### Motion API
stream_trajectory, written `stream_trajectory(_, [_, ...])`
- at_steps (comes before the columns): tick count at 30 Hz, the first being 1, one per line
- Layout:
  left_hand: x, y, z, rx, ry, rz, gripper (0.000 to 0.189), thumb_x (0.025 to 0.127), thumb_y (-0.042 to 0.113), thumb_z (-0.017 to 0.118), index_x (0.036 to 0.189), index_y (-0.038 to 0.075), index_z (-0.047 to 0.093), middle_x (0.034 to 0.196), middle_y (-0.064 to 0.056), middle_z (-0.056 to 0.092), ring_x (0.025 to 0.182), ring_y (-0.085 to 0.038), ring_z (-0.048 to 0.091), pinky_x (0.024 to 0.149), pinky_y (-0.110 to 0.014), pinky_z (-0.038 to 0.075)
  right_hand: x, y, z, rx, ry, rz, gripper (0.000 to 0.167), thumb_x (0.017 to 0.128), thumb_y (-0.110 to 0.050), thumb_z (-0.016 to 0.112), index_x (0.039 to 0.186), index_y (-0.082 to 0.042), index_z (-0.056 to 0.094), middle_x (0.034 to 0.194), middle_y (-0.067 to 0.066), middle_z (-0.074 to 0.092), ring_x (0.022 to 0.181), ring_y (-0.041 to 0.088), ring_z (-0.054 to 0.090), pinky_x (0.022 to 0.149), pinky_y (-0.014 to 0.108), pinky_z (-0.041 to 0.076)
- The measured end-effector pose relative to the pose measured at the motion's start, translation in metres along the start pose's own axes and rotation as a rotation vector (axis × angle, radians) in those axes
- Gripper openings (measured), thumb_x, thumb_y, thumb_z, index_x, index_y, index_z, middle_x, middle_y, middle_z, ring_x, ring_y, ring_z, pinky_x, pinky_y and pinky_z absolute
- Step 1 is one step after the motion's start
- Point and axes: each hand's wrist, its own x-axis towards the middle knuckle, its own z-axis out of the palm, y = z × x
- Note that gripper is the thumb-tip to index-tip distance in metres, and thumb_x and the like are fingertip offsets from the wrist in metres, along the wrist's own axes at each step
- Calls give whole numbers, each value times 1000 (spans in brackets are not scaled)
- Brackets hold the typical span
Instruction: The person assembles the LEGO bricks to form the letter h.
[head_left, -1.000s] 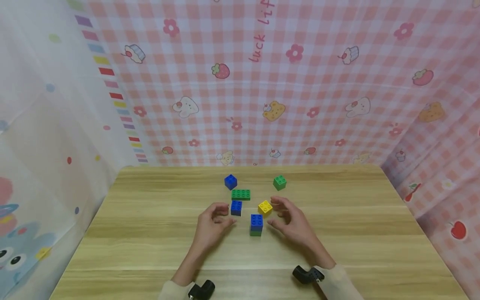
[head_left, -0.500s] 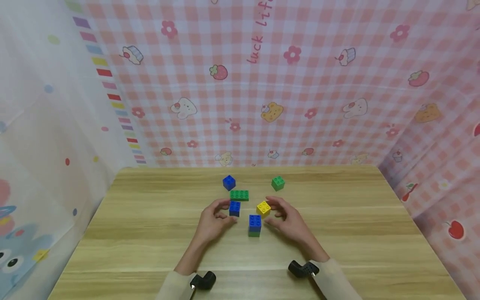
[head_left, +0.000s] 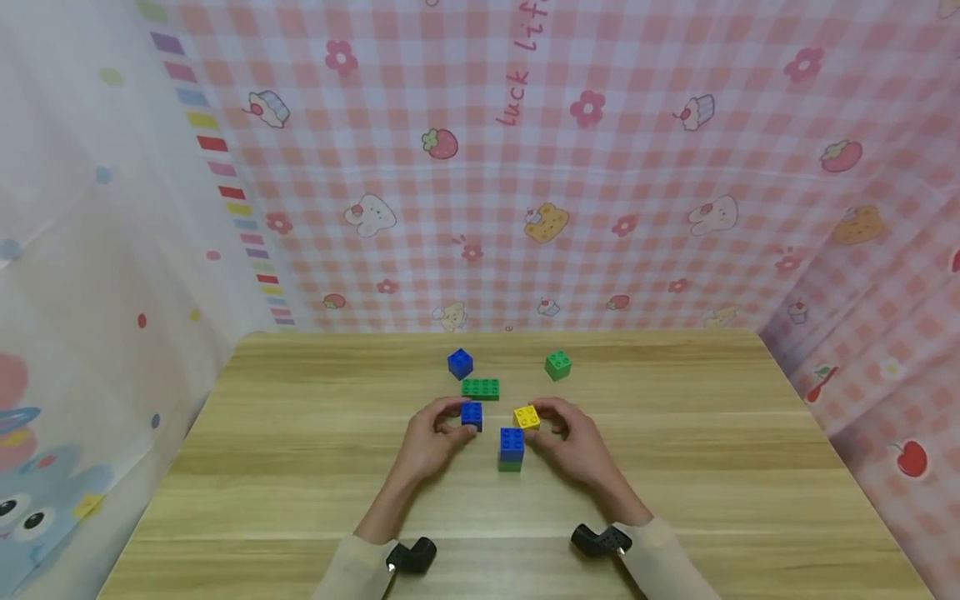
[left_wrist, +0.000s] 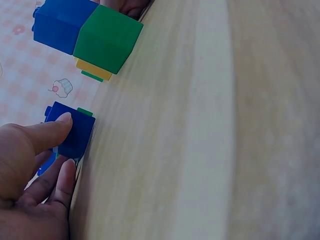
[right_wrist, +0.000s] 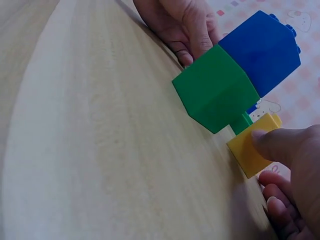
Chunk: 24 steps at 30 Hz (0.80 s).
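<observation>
Far left, past the counter (head_left: pixel 262 500): a pale curtain (head_left: pixel 112 275) with coloured dots. Next, over the counter, the left hand (head_left: pixel 423 450), stretched forward from a light left sleeve (head_left: pixel 348 567), with a black left wrist device (head_left: pixel 412 556). Left fingers (left_wrist: pixel 65 182) drawn narrow around the nearer blue block (head_left: pixel 471 415), left thumb (left_wrist: pixel 40 136) against one side, studs uppermost. Hard to tell: touching the counter or just clear of it. Behind, slightly left and out of the grip, the farther blue block (head_left: pixel 460 363), turned cornerwise. Between the two blue blocks in depth, a long green brick (head_left: pixel 480 389), studs up, lengthwise from left to right. Farther right and closer to the near edge, between both hands, an upright stack (head_left: pixel 512 455): blue above, green below. Just behind and to the right, the yellow block (head_left: pixel 527 417), pinched between right thumb (right_wrist: pixel 285 145) and right fingers (right_wrist: pixel 282 207); contact with counter or stack unclear. Well behind, a small green block (head_left: pixel 558 364), untouched. Then the right hand (head_left: pixel 573 446), right sleeve (head_left: pixel 667 554) and black right wrist device (head_left: pixel 602 540). Far right and along the back, pink checked cloth (head_left: pixel 900 375).
</observation>
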Motion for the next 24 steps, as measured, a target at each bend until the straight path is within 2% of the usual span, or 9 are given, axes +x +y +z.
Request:
stream_trajectory(7, [-1,-1,-2,-47,-2,-7,37,87,11,82,122,17,70,115,-10,71,79,-13,65,67,-22,54,-4,0,0,-7,17,64,38,85,-30,85,118,-27,66,119,-4,70,103,18,59,91,33,48])
stream_trajectory(14, [-4,-3,-7,-71,2,-9,36,85,8,83,119,16,72,111,-9,72,79,-13,67,68,-23,55,-6,2,-4,47,-8,63,37,80,-25,89,109,-25,67,112,-6,71,101,16,62,90,32,50])
stream_trajectory(20, [-7,-4,-7,-64,-15,-27,37,85,10,84,119,20,72,111,-6,71,78,-13,68,68,-23,56,-10,3,-7,63,-22,64,36,80,-22,89,108,-22,67,106,-2,71,95,17,62,88,31,51])
stream_trajectory(24, [-11,-3,-7,-51,-12,-28,37,84,11,84,118,19,73,110,-6,71,78,-13,67,68,-23,56,-12,4,-7,57,-28,58,38,81,-23,88,114,-23,68,107,-2,71,96,16,61,88,29,51])
